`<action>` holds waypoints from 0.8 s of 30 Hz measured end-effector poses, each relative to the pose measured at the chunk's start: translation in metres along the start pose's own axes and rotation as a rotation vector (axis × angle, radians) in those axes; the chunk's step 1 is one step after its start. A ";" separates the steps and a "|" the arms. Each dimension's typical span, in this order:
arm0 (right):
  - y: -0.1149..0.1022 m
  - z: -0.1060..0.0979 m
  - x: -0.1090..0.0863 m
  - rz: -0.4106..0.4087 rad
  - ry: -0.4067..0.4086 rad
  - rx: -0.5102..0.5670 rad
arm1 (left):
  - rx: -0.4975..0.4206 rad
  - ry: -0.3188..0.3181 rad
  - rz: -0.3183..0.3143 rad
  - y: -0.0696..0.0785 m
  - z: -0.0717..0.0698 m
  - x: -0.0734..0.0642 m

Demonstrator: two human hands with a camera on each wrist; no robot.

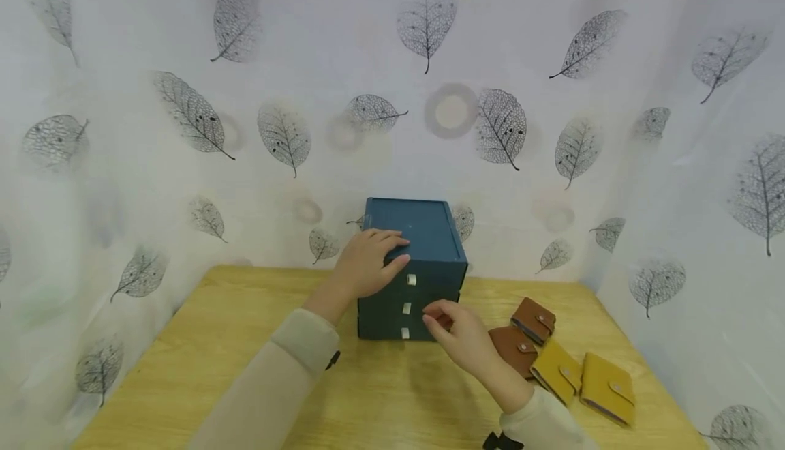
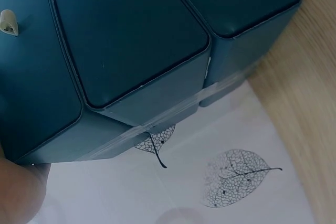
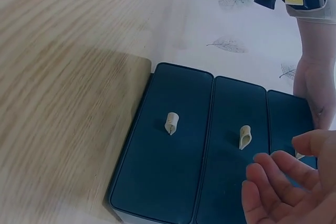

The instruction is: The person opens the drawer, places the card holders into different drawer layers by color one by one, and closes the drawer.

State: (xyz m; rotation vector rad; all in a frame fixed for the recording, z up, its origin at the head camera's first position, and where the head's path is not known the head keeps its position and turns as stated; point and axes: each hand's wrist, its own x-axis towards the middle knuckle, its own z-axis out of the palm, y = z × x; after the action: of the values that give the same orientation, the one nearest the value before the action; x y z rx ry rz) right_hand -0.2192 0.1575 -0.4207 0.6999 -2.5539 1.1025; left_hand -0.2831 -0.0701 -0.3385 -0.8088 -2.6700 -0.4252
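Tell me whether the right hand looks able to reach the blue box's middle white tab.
Probably yes: the right hand, seemingly empty, is close beside the middle white tab, with nothing visible between them.

You are working in a small screened-off table corner: a pale sheet [image 1: 362, 41] printed with leaf skeletons is hanging behind and along both sides of a wood-grain table [image 1: 343, 395]. A small blue drawer unit [image 1: 429, 249] and snap-closed wallets [image 1: 555, 371] are lending it a homely, desk-like air, but the sheet is hiding the room beyond, leaving home, office or lab impossible to tell apart.
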 end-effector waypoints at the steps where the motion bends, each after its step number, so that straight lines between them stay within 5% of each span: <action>1: 0.001 0.001 0.001 0.007 -0.006 -0.002 | -0.001 0.000 -0.004 0.000 0.000 0.000; 9: 0.003 0.011 0.008 0.075 -0.071 -0.025 | -0.012 0.005 0.003 -0.002 0.000 0.000; 24: 0.005 0.027 0.020 0.105 -0.016 -0.001 | -0.025 0.007 0.006 0.001 -0.001 0.000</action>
State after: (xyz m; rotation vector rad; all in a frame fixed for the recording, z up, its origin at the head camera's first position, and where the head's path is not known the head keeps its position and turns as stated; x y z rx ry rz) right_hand -0.2401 0.1343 -0.4337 0.5825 -2.6317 1.1321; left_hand -0.2825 -0.0697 -0.3369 -0.8204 -2.6606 -0.4596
